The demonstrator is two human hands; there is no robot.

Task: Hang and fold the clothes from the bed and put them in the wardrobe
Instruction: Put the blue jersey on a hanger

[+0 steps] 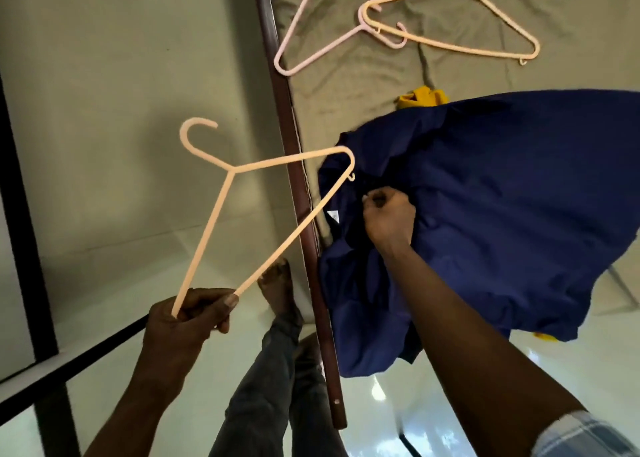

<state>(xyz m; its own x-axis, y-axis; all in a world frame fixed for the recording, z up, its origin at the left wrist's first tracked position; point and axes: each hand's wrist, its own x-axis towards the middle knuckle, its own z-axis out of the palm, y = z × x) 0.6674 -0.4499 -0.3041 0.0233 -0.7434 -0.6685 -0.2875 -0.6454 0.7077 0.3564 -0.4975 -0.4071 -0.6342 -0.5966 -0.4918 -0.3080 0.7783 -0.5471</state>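
1. We find the held hanger (230, 170) with its long bar running diagonally from the left hand (188, 314) up and right to the blue garment (502, 197). Its hook curls at upper left.
2. The left hand's fingers are curled tight round the hanger's near corner. The hanger's far corner overlaps the garment's edge; we cannot tell whether they touch.
3. The right hand (389, 219) is fisted on bunched fabric beside a white label (333, 216), holding the garment lifted over the bed rail (283, 110).
4. The hanger is thin peach plastic. The garment is dark blue and creased.
5. The bed sheet (346, 86) is olive and wrinkled. On it lie a pink hanger (346, 39) and a peach hanger (498, 9), hooks interlinked, and a yellow garment (420, 97) partly behind the blue one.
6. The floor (571, 352) is glossy and pale.
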